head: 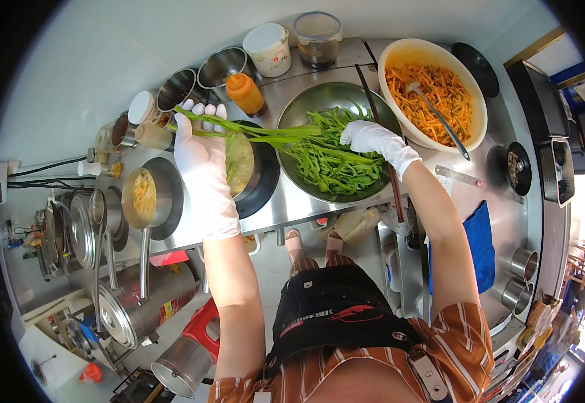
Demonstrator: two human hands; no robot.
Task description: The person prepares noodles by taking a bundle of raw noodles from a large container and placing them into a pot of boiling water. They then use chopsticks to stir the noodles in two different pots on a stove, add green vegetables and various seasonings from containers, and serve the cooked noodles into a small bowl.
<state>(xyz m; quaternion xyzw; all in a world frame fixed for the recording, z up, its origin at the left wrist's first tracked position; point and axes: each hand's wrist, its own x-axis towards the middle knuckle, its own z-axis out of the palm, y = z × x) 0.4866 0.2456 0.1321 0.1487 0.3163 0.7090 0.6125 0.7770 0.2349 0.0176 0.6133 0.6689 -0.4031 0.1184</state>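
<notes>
My left hand (199, 151), in a white glove, holds several long green vegetable stalks (267, 132) across its palm and fingers, above a pan of pale liquid (240, 166) on a round black hob. The stalks reach right over a wide steel bowl (292, 108) full of cut leafy greens (340, 171). My right hand (373, 142), gloved too, is closed over the greens at the bowl's right side; what its fingers hold is partly hidden. Long dark chopsticks (372, 95) lie across the bowl, passing under my right hand.
A cream tub (392, 58) of shredded orange food with a slotted spoon (438, 118) stands right of the bowl. Behind are an orange-capped squeeze bottle (246, 95), a lidded white bucket (267, 49) and steel pots. A long-handled saucepan (141, 199) stands left; a blue cloth (479, 249) lies right.
</notes>
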